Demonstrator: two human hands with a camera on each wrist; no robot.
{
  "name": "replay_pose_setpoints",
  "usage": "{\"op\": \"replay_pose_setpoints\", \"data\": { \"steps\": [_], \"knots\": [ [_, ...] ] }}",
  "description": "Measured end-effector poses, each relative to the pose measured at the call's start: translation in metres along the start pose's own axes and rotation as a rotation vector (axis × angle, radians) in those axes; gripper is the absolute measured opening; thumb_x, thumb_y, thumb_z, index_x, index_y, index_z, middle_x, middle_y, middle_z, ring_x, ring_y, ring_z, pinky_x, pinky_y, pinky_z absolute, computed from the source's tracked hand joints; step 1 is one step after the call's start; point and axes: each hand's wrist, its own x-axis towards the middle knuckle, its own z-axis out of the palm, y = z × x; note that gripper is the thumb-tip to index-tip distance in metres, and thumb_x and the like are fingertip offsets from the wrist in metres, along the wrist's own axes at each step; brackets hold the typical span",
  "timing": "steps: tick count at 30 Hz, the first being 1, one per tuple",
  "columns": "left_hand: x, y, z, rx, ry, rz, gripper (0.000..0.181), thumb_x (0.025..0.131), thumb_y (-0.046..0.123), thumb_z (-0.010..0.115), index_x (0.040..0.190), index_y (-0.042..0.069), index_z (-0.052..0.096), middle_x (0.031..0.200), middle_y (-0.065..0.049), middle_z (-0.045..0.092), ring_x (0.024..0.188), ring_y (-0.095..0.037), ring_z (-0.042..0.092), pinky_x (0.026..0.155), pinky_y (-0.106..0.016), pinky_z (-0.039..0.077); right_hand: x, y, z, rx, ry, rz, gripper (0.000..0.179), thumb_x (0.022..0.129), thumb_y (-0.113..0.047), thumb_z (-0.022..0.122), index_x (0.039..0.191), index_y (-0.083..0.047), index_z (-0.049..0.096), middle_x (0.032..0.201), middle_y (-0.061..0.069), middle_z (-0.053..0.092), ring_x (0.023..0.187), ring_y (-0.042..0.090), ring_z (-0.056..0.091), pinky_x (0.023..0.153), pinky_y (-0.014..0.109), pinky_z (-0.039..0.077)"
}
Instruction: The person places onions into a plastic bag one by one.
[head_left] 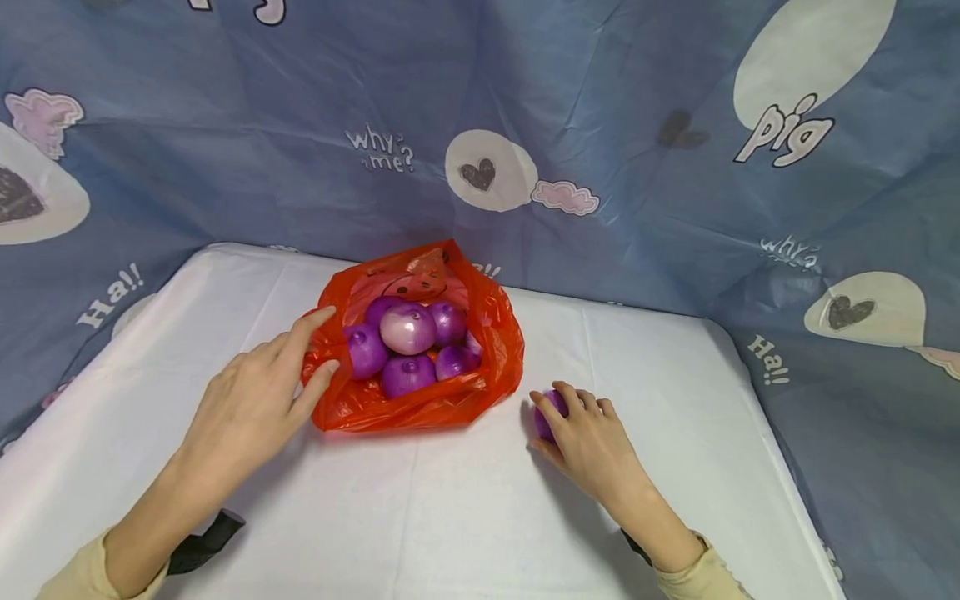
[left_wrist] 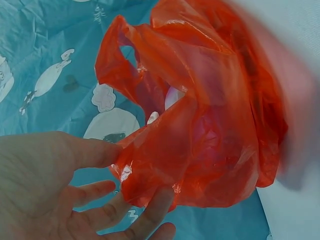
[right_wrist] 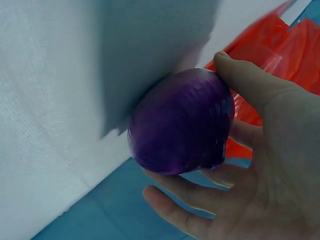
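Note:
A red plastic bag (head_left: 495,350) stands with its mouth wide, and several purple onions (head_left: 407,328) show inside it. At the bag's left side, my left hand (head_left: 255,400) touches the plastic with thumb and index finger spread apart; in the left wrist view its fingers lie against the bag's edge (left_wrist: 160,155). To the right of the bag, my right hand (head_left: 592,442) grips a single purple onion (right_wrist: 182,122) on the table. From above, that hand covers most of this onion.
White cloth covers the table (head_left: 465,517). A blue printed curtain (head_left: 637,167) hangs behind and along both sides. A black strap (head_left: 206,542) shows at the left wrist.

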Motion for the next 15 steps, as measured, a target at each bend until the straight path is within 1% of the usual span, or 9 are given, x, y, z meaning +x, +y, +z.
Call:
{"op": "replay_pose_setpoints", "data": {
  "steps": [4, 8, 11, 15],
  "knots": [
    [0.000, 0.000, 0.000, -0.002, 0.007, 0.002, 0.066, 0.096, 0.020, 0.078, 0.155, 0.012, 0.051, 0.084, -0.011, 0.067, 0.061, -0.028, 0.061, 0.057, -0.057, 0.055, 0.002, 0.000, -0.003, -0.004, 0.011, -0.006, 0.063, 0.087, -0.048, 0.089, 0.137, -0.018, 0.066, 0.134, 0.018, 0.069, 0.108, 0.041, 0.075, 0.083, 0.053, 0.063],
    [-0.001, 0.000, 0.000, -0.003, 0.013, 0.001, 0.065, 0.096, 0.020, 0.078, 0.155, 0.012, 0.051, 0.087, -0.013, 0.069, 0.064, -0.032, 0.064, 0.059, -0.059, 0.055, 0.003, -0.001, -0.009, -0.004, 0.005, -0.002, 0.062, 0.087, -0.048, 0.089, 0.137, -0.019, 0.066, 0.135, 0.018, 0.069, 0.110, 0.041, 0.075, 0.085, 0.053, 0.063],
    [-0.001, 0.000, 0.000, -0.002, 0.019, 0.004, 0.065, 0.096, 0.020, 0.078, 0.155, 0.012, 0.051, 0.090, -0.014, 0.070, 0.067, -0.034, 0.066, 0.061, -0.061, 0.056, 0.005, -0.004, -0.016, -0.001, 0.005, 0.001, 0.062, 0.087, -0.048, 0.089, 0.139, -0.021, 0.065, 0.136, 0.018, 0.069, 0.112, 0.041, 0.074, 0.086, 0.054, 0.063],
    [-0.001, 0.000, 0.000, -0.003, 0.029, 0.011, 0.065, 0.096, 0.020, 0.078, 0.155, 0.012, 0.051, 0.090, -0.015, 0.071, 0.067, -0.035, 0.066, 0.061, -0.061, 0.056, 0.008, -0.010, -0.030, -0.004, 0.006, -0.020, 0.063, 0.089, -0.047, 0.088, 0.141, -0.022, 0.064, 0.139, 0.018, 0.068, 0.116, 0.041, 0.073, 0.090, 0.055, 0.063]
  ]
}}
